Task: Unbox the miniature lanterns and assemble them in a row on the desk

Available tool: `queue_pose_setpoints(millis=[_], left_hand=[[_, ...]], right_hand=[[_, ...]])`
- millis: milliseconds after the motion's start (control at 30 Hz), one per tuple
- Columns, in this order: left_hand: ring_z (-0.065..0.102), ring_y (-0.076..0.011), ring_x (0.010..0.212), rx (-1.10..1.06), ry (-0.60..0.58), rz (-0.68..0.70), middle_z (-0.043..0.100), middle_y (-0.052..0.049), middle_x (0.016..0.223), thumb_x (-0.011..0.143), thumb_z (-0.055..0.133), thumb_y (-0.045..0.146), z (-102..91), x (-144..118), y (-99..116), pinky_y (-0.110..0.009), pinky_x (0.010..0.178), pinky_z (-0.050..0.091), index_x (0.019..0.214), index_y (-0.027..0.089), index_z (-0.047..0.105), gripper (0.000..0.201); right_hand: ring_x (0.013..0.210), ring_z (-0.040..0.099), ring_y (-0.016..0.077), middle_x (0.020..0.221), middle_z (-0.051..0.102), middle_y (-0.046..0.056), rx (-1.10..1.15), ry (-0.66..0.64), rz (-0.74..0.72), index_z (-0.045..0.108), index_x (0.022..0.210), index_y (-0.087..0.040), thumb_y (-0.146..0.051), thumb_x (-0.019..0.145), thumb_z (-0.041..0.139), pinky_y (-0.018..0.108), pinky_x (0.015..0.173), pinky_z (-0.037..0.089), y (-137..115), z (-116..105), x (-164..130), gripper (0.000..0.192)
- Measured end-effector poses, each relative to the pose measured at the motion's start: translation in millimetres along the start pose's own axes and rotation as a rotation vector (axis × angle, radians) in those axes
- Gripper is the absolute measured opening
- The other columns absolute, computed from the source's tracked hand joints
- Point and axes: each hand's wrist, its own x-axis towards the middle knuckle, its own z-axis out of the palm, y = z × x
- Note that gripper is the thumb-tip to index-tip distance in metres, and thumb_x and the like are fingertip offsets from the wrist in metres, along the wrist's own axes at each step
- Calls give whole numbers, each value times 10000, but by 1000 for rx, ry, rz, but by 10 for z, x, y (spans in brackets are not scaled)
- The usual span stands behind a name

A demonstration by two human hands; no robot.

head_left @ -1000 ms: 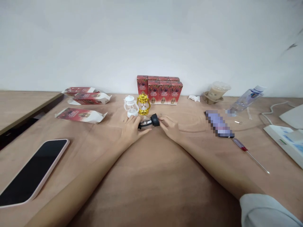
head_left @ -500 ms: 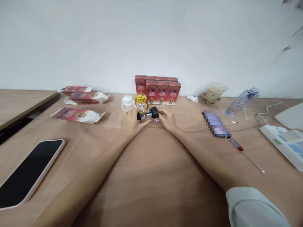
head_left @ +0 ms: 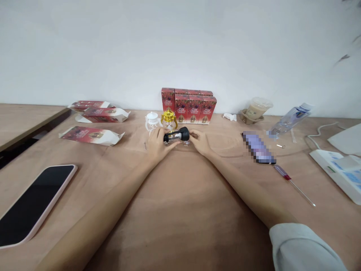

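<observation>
A small black lantern [head_left: 184,133] with a clear body lies tilted on its side between my hands, its base toward the right. My left hand [head_left: 157,145] wraps round its top end, thumb along the near side. The fingers of my right hand [head_left: 199,141] are closed at the lantern's base; any smaller item between them is hidden. Just behind stand a gold lantern [head_left: 168,117] and a white lantern [head_left: 152,119], both upright. Small clear bits lie on the table beneath the black lantern, too small to name.
Red printed boxes [head_left: 196,109] stand against the wall. Opened red cartons [head_left: 90,135] lie at left, above a phone [head_left: 36,203]. Rightward are crumpled tissue [head_left: 229,117], a drink cup [head_left: 258,109], a bottle [head_left: 291,120], another phone [head_left: 258,148], a screwdriver [head_left: 295,185] and a power strip [head_left: 338,173].
The black lantern has turned slightly in my hands, so its handle now faces up and nearer me. Both hands stay in nearly the same place. The view has shifted a little.
</observation>
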Motion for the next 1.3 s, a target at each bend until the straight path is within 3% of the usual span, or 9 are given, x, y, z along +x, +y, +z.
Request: queue_pose_setpoints(millis=[1300], left_hand=[[607, -249, 861, 0, 46, 19, 621, -85, 902, 721, 663, 549, 48, -20, -29, -380, 744, 486, 930, 179, 500, 455]], right_hand=[[668, 609, 148, 705, 664, 9, 31, -17, 54, 640, 768, -172, -367, 720, 634, 273, 647, 493, 8, -6, 22, 201]])
